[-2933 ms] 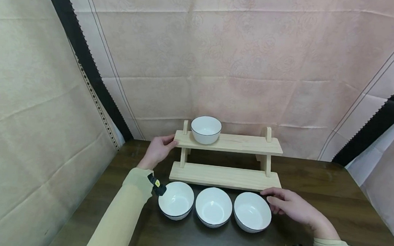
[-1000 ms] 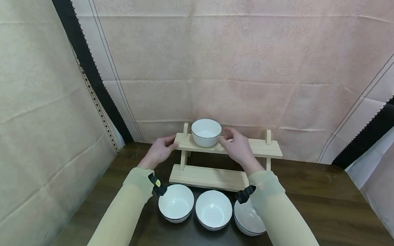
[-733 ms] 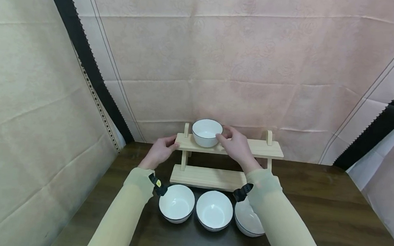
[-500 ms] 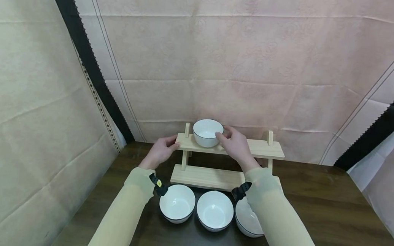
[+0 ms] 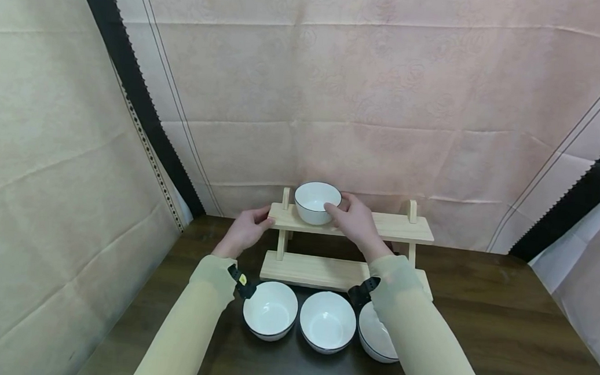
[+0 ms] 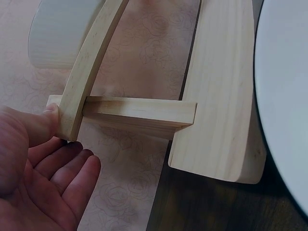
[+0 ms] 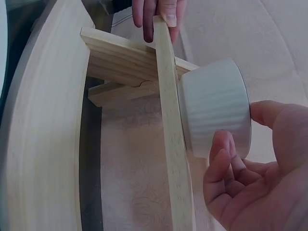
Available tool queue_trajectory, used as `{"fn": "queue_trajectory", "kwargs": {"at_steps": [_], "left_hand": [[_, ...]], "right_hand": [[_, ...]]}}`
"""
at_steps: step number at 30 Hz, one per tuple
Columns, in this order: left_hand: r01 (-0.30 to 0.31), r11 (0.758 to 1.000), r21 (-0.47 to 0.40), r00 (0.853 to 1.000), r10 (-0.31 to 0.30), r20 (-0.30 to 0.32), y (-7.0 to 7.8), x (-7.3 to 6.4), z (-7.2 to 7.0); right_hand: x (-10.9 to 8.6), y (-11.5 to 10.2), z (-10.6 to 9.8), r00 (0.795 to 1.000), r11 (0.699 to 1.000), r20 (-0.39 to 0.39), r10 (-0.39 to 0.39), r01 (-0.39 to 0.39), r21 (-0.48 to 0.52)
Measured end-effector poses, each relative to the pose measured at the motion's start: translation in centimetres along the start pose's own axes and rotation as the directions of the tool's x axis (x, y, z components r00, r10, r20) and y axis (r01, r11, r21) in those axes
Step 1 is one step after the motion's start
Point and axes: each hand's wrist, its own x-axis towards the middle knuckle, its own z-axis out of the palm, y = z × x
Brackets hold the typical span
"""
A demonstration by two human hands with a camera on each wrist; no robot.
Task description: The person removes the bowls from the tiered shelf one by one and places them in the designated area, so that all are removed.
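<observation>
A two-tier wooden shelf rack [image 5: 396, 227] stands at the back of the table. My left hand [image 5: 245, 230] holds the left end of its upper board. In the left wrist view the thumb of my left hand [image 6: 48, 163] presses that end, with the other fingers curled below it. A white bowl [image 5: 314, 197] with a dark rim sits upright on the upper board, left of the middle. My right hand [image 5: 356, 221] grips this bowl from the right. The right wrist view shows the thumb of my right hand [image 7: 269, 178] at the rim and curled fingers against the bowl's side.
Before the rack, three more white bowls stand in a row: a left bowl [image 5: 270, 308], a middle bowl [image 5: 327, 320] and a right bowl [image 5: 376, 332], which my right sleeve partly covers. The lower board [image 5: 310, 269] bears nothing visible. A fabric backdrop [image 5: 369, 99] rises behind the table.
My right hand has moved from beside the right front bowl up and left to the bowl on the upper board and taken hold of it. My left hand stays on the board's end.
</observation>
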Motion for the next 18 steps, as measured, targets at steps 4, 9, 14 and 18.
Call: {"fn": "queue_trajectory", "kwargs": {"at_steps": [4, 9, 14, 18], "left_hand": [[-0.005, 1.0, -0.004, 1.0, 0.005, -0.002, -0.07, -0.03, 0.07], [-0.001, 1.0, -0.009, 1.0, 0.001, 0.0, -0.21, -0.06, 0.05], [-0.004, 1.0, -0.015, 1.0, 0.004, 0.007, -0.19, -0.07, 0.0], [-0.003, 1.0, -0.015, 1.0, 0.003, 0.01, -0.14, -0.08, -0.04]], "right_hand": [[0.09, -0.01, 0.15, 1.0, 0.999, 0.008, 0.025, -0.025, 0.039], [0.27, 0.02, 0.37, 0.998, 0.995, 0.025, 0.057, -0.059, 0.082], [0.35, -0.04, 0.48, 0.997, 0.992, 0.028, 0.073, -0.076, 0.098], [0.4, -0.21, 0.44, 0.996, 0.99, 0.029, 0.08, -0.083, 0.118]]}}
